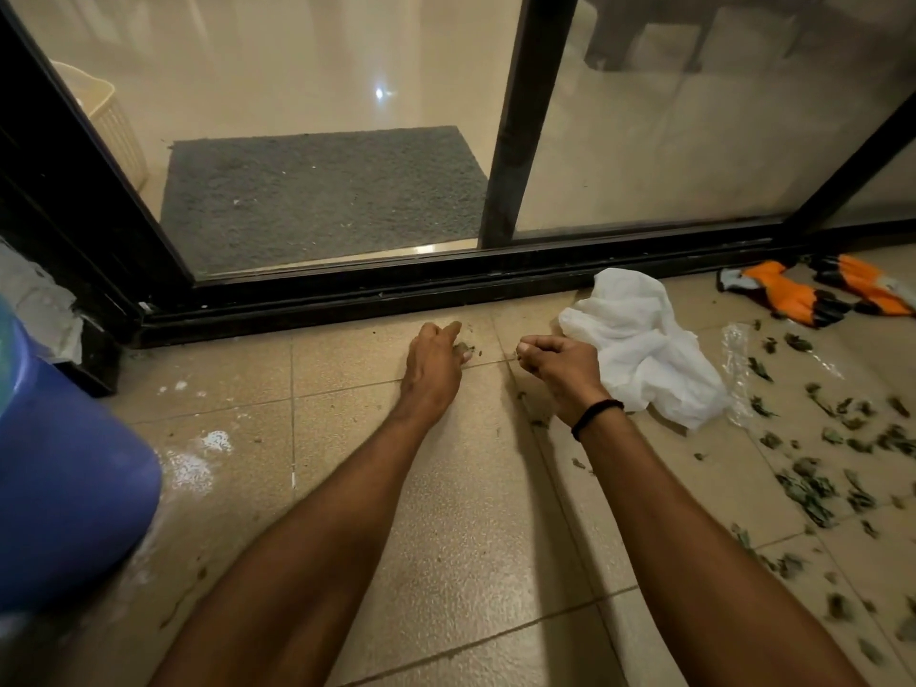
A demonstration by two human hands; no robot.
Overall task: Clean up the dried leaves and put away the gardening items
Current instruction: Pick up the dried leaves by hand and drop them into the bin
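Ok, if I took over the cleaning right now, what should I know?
Left hand pinches a leaf bit by the door track.
Right hand is fisted; whatever is inside is hidden.
White bag lies beside it, gloves further right.
Done: only a few bits lie near the hands.
Left: leaves scattered at right; gloves to put away.

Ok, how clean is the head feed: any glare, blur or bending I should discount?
Head view: dim, warm light; a small glare spot on the glossy indoor floor; the dried green leaves smear toward the lower right corner; the black door frame bows from wide-angle distortion; left hand and right hand look sharp.
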